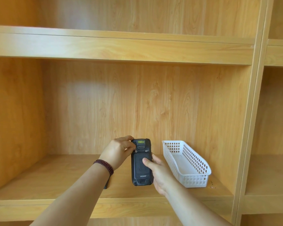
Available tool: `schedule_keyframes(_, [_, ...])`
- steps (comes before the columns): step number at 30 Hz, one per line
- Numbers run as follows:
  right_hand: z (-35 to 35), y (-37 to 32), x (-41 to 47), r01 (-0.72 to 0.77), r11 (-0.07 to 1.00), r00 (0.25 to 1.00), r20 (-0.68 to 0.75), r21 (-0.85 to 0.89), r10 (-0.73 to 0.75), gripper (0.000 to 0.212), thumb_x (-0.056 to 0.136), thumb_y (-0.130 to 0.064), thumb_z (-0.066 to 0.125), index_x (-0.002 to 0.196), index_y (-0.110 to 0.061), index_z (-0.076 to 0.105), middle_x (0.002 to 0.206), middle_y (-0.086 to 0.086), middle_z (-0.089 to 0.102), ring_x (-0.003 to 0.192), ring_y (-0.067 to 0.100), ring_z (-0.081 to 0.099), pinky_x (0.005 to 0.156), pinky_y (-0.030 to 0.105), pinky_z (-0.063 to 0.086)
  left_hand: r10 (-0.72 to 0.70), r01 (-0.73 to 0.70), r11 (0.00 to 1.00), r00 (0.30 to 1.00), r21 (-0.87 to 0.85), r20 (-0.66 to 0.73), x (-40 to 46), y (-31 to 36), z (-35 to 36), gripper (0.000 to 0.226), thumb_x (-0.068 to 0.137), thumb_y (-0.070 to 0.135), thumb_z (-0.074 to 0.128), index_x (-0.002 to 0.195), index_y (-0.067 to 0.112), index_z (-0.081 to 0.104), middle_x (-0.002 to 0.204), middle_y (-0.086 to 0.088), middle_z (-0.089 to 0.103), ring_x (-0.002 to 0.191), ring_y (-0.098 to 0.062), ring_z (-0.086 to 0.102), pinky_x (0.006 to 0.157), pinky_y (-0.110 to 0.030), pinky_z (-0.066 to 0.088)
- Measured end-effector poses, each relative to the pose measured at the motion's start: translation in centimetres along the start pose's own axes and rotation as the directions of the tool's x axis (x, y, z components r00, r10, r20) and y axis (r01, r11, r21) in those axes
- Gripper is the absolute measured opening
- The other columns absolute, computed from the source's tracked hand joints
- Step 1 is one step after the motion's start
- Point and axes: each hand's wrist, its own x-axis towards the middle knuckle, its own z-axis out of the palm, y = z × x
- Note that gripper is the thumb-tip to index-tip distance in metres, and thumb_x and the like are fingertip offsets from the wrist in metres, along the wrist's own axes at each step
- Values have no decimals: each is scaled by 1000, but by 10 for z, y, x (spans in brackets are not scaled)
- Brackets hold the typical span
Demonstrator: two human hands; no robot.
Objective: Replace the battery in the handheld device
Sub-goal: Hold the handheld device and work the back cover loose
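I hold the black handheld device [141,162] upright above the middle of the wooden shelf [59,175], its back facing me, the battery cover still on. My right hand [158,173] is wrapped around its right side, thumb pressed flat on the cover. My left hand [119,152], with a dark bead bracelet [104,166] on the wrist, pinches at the small latch near the device's upper left corner, fingers curled close together. I judge this is the opening step: freeing the cover. Next the latch likely needs turning or sliding while my right thumb eases the cover off. A white plastic basket [186,162] sits just beside, toward the shelf's right end; I see nothing in it. A small dark object [106,185] lies partly hidden under my left forearm.
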Motion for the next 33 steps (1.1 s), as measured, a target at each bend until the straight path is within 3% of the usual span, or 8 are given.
schedule_keyframes(12, [-5,-1,0,5,1000,1000,-24,-14,-5,26,95,-15,61,120,-22,65,110,7,75,106,27,70,96,53,53,-160,163,981,986,-104,42,2,10,7,11,87,18,69,87,16,80,124,4,66,96,-7,64,83,-7,43])
schedule_keyframes(16, [-4,-2,-3,12,1000,1000,-18,-12,-12,25,96,-15,59,119,-23,66,110,7,75,105,27,70,92,53,55,-248,253,946,968,-205,47,5,12,10,5,83,16,74,84,14,79,118,6,66,89,-10,67,81,-16,51])
schedule_keyframes(20, [-4,-3,-4,30,999,999,-13,-21,-30,25,96,-15,59,119,-22,66,110,7,75,106,27,70,96,55,52,-406,390,816,912,-426,57,6,10,7,11,82,13,76,90,19,71,106,7,67,79,-9,66,64,-6,48])
schedule_keyframes(22, [-3,-2,-3,34,999,999,-12,-13,-34,25,95,-15,60,119,-20,66,111,8,75,107,28,69,97,56,51,-462,465,695,873,-548,156,7,10,4,21,86,14,71,105,23,66,108,3,68,85,-15,69,68,-13,54])
schedule_keyframes(24, [-2,-1,-4,31,1000,999,-14,0,-31,25,95,-15,61,119,-18,66,111,9,75,107,28,69,98,56,50,-470,523,565,840,-638,272,9,8,2,32,89,10,67,118,23,61,113,-4,69,93,-24,71,75,-31,61])
schedule_keyframes(26, [-1,1,-4,23,1000,1000,-4,7,-23,26,94,-15,62,120,-18,65,112,9,75,109,29,68,100,57,48,-470,566,470,810,-677,351,11,10,0,31,92,5,62,121,17,62,108,-11,72,90,-25,72,70,-34,62])
schedule_keyframes(31, [-3,-11,-7,1,993,998,59,-121,7,36,93,-25,64,128,-24,58,121,1,71,114,20,65,104,52,47,-506,556,377,794,-741,339,11,13,-2,26,91,-1,60,114,10,65,100,-15,72,78,-21,69,67,-37,62])
schedule_keyframes(33, [-7,-24,-6,91,953,996,8,-288,-93,43,93,-29,64,133,-33,50,127,-6,65,113,12,63,97,42,54,-522,551,361,788,-753,326,11,12,-2,25,90,-2,60,112,10,65,98,-14,72,77,-21,69,73,-41,61])
